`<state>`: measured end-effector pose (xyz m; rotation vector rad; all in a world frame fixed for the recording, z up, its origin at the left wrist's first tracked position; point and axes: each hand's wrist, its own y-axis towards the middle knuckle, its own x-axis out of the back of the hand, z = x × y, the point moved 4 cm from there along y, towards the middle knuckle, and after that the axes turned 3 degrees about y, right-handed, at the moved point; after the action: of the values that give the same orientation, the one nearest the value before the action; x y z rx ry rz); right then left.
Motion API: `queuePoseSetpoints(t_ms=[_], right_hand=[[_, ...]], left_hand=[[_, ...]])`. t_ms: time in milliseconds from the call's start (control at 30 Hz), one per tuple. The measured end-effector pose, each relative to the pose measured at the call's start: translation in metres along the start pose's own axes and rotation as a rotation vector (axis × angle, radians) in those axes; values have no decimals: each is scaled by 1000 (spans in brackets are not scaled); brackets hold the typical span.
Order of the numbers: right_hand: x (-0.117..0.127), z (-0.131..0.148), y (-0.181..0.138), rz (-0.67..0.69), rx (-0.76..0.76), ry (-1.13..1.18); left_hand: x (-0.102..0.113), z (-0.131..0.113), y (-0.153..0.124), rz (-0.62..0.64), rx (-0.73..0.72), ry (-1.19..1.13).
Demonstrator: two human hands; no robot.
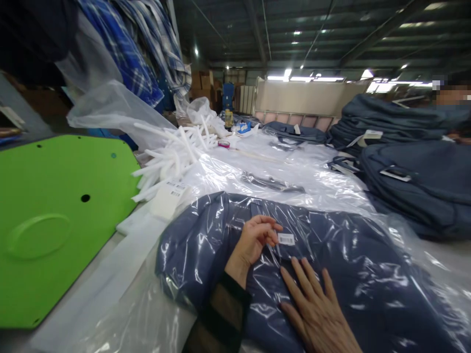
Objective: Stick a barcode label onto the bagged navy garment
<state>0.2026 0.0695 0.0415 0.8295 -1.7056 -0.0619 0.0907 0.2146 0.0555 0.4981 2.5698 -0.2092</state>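
Note:
A dark blue garment (pixel 360 274) sealed in a clear plastic bag lies on the table in front of me. My left hand (pixel 255 240) rests on the bag with its fingers curled, pinching a small white sticker label (pixel 286 239) against the plastic. My right hand (pixel 316 309) lies flat, fingers spread, on the bag just below and to the right of that label. A dark sleeve covers my left forearm.
A green board (pixel 55 215) fills the left. White plastic sticks (pixel 172 157) and paper tags (pixel 171 193) lie behind the bag. Stacks of folded blue garments (pixel 415 186) stand at right, with another person (pixel 451 95) behind them. Plaid shirts (pixel 147 54) hang at upper left.

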Motion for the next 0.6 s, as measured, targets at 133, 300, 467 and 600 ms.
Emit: queuePoseSetpoints(t_ms=[133,300,467,600], right_hand=[[-5,4,-4,94,-121,118],[-8,2,-1,231,-226,348],[-2,-3,0,263,-230,427],[32,-15,-28,172,-324,358]], left_hand=[[-7,1,-11,16,-54,240],[-30,15,-71,91,-209,654],[-29,49,-126,277,-573,1482],[-25,60,-130,276,-904,1886]])
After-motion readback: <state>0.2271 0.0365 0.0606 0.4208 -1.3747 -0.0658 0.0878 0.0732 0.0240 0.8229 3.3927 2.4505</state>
